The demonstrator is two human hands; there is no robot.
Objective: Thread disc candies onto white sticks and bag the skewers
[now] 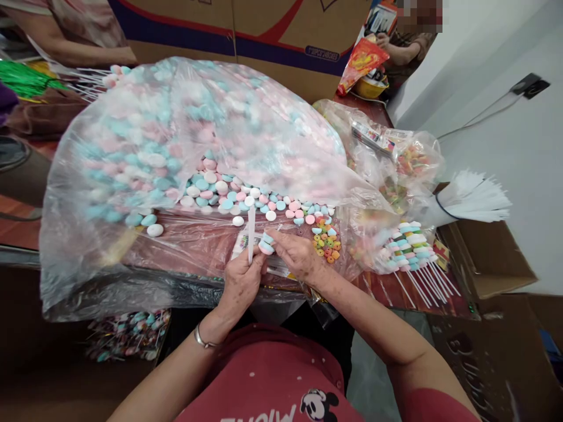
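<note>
My left hand (243,278) is closed around a flat white stick (251,234) that points up and away from me. Pinched in the fingers of my right hand (295,253) are a few pastel marshmallows (266,243), blue, white and pink, close beside the stick. Whether the stick touches them I cannot tell. Just beyond both hands, a heap of loose round marshmallows (211,186) spills from a large clear plastic bag (109,135). Small orange, yellow and green candy rings (328,249) lie to the right of my right hand.
Finished-looking marshmallow skewers (409,246) lie at the right, near a bundle of white sticks (472,199) and bags of colourful candy (416,161). A large cardboard box (246,35) stands behind. Other people's arms (79,47) show at the back. More sticks fill a box (127,337) below.
</note>
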